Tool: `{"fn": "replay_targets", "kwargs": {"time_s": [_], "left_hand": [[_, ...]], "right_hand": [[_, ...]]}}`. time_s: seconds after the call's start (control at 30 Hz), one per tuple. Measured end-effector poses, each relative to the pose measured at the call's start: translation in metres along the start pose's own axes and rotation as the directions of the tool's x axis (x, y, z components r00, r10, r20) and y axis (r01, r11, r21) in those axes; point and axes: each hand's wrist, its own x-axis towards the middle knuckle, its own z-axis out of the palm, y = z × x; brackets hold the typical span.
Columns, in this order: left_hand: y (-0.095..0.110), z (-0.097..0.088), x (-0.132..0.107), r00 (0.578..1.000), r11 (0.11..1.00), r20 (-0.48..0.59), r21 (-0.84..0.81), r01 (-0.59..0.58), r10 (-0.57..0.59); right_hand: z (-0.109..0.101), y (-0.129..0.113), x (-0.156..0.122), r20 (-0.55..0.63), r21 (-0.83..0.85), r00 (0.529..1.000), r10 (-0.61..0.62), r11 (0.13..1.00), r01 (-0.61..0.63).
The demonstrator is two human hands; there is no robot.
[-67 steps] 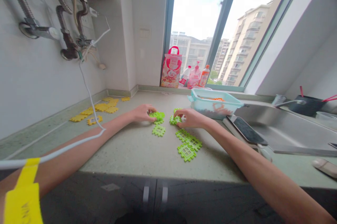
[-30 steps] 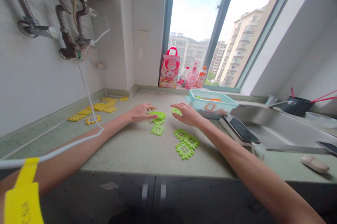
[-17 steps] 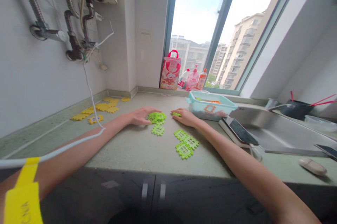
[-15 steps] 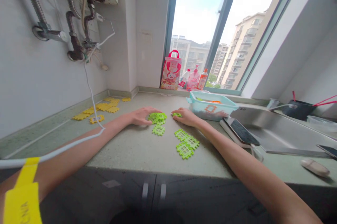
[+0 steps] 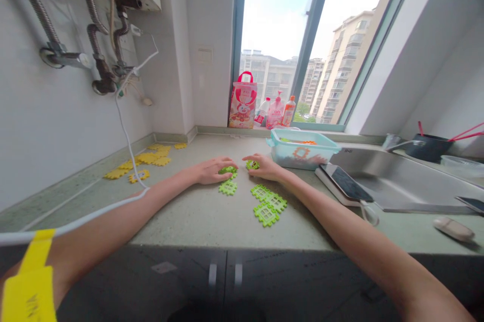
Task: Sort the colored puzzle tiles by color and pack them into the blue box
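Head: right hand (image 5: pixel 265 167) seemingly pinches tile (image 5: pixel 252 165).

the left hand (image 5: pixel 209 171) is covering part of the stacked bright green plastic tiles (image 5: pixel 229 171); the right hand (image 5: pixel 265 167) is hiding most of another green tile (image 5: pixel 251 165).

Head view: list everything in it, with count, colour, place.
loose square plastic tiles: four, green, counter centre
stacked plastic tiles: count hidden, green, under left grip
single plastic tile: one, green, in right grip
flat plastic tiles: several, yellow, by left wall
plastic tub: one, turquoise, beyond right grip
handled bag: one, red-and-white, window sill
plastic bottles: three, clear, pink, orange, beside bag
steel sink: one, silver, right
phone: one, black, beside sink
cable: one, white, down left wall
left grip: one, bare, on stacked tiles
right grip: one, bare, pinching single tile
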Motion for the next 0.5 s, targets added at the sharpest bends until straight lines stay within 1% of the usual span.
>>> {"fn": "replay_targets", "kwargs": {"time_s": [0.1,0.17,0.23,0.33,0.43,0.5], "left_hand": [[0.001,0.001,-0.001,0.998,0.996,-0.06,0.081,0.023,-0.018],[0.0,0.002,-0.002,0.996,0.993,-0.093,0.117,0.028,-0.017],[0.0,0.002,-0.003,0.994,0.99,-0.111,0.14,0.029,-0.014],[0.001,0.001,-0.004,0.994,0.987,-0.1,0.15,0.049,-0.034],[0.004,-0.001,-0.005,0.995,0.986,-0.082,0.15,0.075,-0.063],[0.006,-0.003,-0.006,0.994,0.985,-0.091,0.158,0.075,-0.061]], "right_hand": [[0.006,-0.004,0.0,-0.031,-0.143,0.999,0.008,0.99,-0.012],[0.008,-0.007,0.0,-0.054,-0.211,0.998,0.029,0.977,-0.04],[0.009,-0.01,0.0,-0.069,-0.239,0.995,0.065,0.968,-0.08],[0.008,-0.013,0.001,-0.082,-0.255,0.992,0.101,0.96,-0.119],[0.006,-0.016,0.0,-0.086,-0.272,0.99,0.115,0.953,-0.134],[0.005,-0.02,-0.002,-0.101,-0.287,0.99,0.096,0.95,-0.121]]}}
